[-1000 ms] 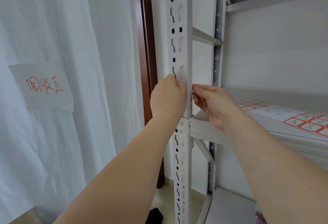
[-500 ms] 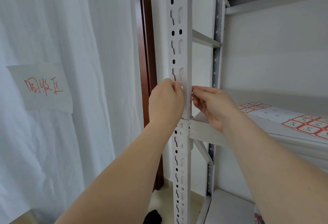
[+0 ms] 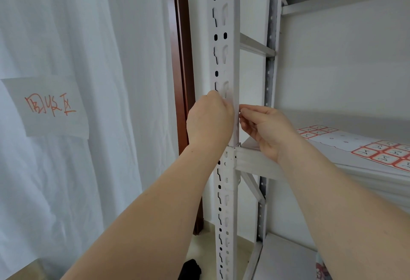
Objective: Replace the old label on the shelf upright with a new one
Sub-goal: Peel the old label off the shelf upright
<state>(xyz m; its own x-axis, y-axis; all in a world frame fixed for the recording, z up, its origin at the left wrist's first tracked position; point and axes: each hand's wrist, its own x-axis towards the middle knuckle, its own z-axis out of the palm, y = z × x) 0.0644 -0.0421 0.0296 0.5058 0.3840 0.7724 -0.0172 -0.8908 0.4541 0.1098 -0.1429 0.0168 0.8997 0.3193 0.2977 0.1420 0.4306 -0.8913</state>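
The white slotted shelf upright (image 3: 224,24) runs top to bottom through the middle of the view. A pale white label (image 3: 231,95) seems to lie over its right column of holes just above my hands. My left hand (image 3: 208,120) is curled against the front of the upright, fingertips on that label's lower part. My right hand (image 3: 261,126) pinches thumb and forefinger at the upright's right edge, level with the left hand. What sits under my fingers is hidden. A sheet of red-bordered labels (image 3: 381,151) lies on the shelf board to the right.
A white curtain (image 3: 88,58) hangs at the left with a paper note in red writing (image 3: 51,106) pinned on it. A dark wooden door frame (image 3: 180,58) stands just behind the upright. The shelf beam (image 3: 255,162) joins the upright below my hands. A black object (image 3: 190,268) lies on the floor.
Both hands stay at the same spot on the upright; only the view shifts slightly.
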